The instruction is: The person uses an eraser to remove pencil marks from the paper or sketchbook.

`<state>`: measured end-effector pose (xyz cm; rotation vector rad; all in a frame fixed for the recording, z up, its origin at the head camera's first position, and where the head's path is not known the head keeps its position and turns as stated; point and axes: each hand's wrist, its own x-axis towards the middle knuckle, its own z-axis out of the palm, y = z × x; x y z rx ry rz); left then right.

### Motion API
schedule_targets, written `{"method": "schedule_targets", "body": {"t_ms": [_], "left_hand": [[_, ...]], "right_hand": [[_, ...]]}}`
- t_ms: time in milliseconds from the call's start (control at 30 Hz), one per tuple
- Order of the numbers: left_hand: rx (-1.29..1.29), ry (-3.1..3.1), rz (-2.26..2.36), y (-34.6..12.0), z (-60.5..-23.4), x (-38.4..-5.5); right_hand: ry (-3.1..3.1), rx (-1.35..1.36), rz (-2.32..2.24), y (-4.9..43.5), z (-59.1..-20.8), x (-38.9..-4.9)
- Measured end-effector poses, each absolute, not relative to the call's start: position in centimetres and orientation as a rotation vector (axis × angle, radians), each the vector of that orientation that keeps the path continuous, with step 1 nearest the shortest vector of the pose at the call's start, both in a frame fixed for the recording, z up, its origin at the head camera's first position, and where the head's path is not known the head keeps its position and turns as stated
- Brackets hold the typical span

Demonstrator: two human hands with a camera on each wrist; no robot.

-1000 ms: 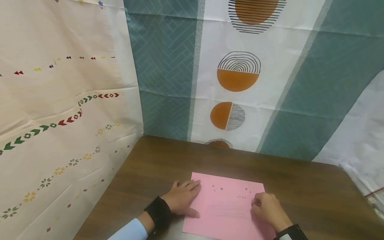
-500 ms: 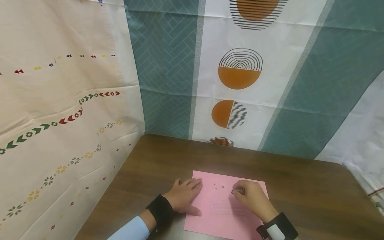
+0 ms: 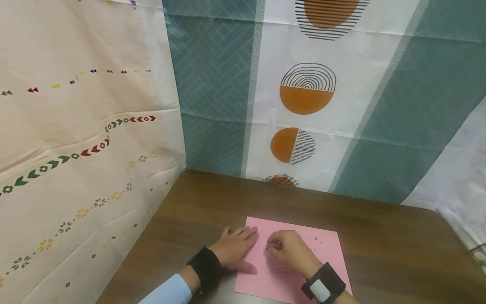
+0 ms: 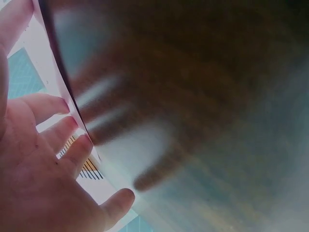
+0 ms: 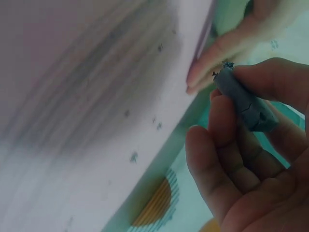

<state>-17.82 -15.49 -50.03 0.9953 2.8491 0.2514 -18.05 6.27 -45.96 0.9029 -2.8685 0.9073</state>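
A pink sheet of paper (image 3: pixel 258 288) lies on the wooden table, with faint grey smudged lines and small dark crumbs (image 3: pixel 316 239) on it. My left hand (image 3: pixel 233 249) rests flat on the sheet's left edge, fingers spread; the left wrist view shows its palm side (image 4: pixel 46 164). Over the left part of the paper, my right hand (image 3: pixel 291 252) pinches a small grey eraser (image 5: pixel 246 104) between thumb and fingers. Dark crumbs cling to the eraser's tip. Whether that tip touches the paper I cannot tell.
The brown table (image 3: pixel 212 198) runs back to a teal and white patterned curtain (image 3: pixel 216 84). A cream embroidered cloth (image 3: pixel 95 169) hangs along the left side, and white cloth (image 3: pixel 463 185) at the right. Both wrists wear black bands (image 3: pixel 205 266).
My right hand has moved left across the paper with the eraser, from the right edge to near the left hand. The left hand has stayed on the sheet's edge.
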Motion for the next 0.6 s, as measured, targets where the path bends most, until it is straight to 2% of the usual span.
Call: {"method": "schedule_targets", "body": {"t_ms": [367,600], "left_hand": [[0.997,2.848,0.255,-15.4,-49.3,-17.6],[0.98,2.847,0.263,-15.5,-49.1,-17.5]], "right_hand": [[-2.935,0.976,0.866,5.0,-48.1,-18.1],[-2.831,1.028,0.65,4.3,-48.6,-17.7]]}}
